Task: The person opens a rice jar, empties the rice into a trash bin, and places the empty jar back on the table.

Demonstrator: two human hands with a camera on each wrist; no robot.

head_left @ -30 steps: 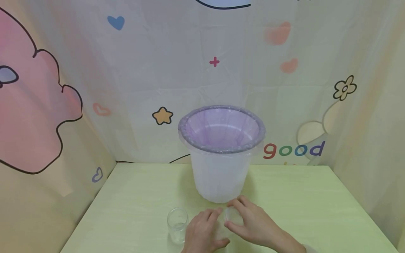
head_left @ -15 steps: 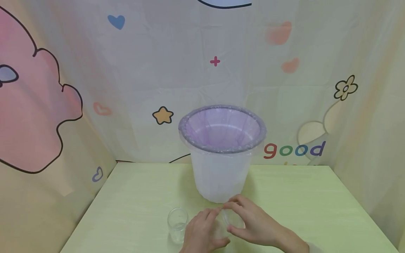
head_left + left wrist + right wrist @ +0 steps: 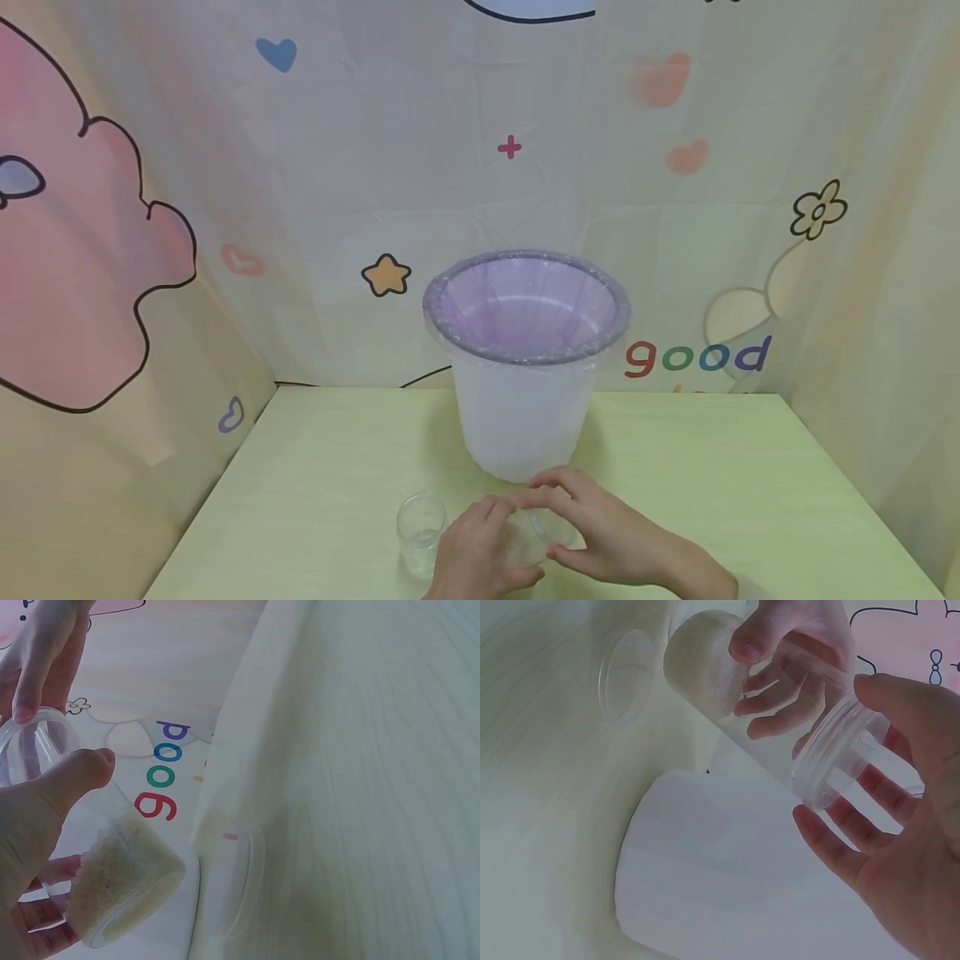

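My left hand (image 3: 476,546) grips a clear plastic jar (image 3: 124,859) around its body. The jar is tipped, with pale grains gathered toward its bottom end. Its ringed mouth faces my right hand (image 3: 611,533), whose thumb and fingers curl around that mouth in the right wrist view. A round clear lid (image 3: 626,679) lies on the table near the jar's bottom end. Left of my left hand stands a clear glass (image 3: 422,533), and something clear shows in its lower part.
A white wastebasket (image 3: 521,417) with a purple inside and a clear liner over its rim stands just beyond my hands. The pale green table (image 3: 697,467) meets a printed cloth (image 3: 360,150) at the back and sides.
My right hand has shifted slightly around the jar's mouth, its fingers further left and its thumb lower and to the right. My left hand, the glass and the wastebasket look nearly unchanged.
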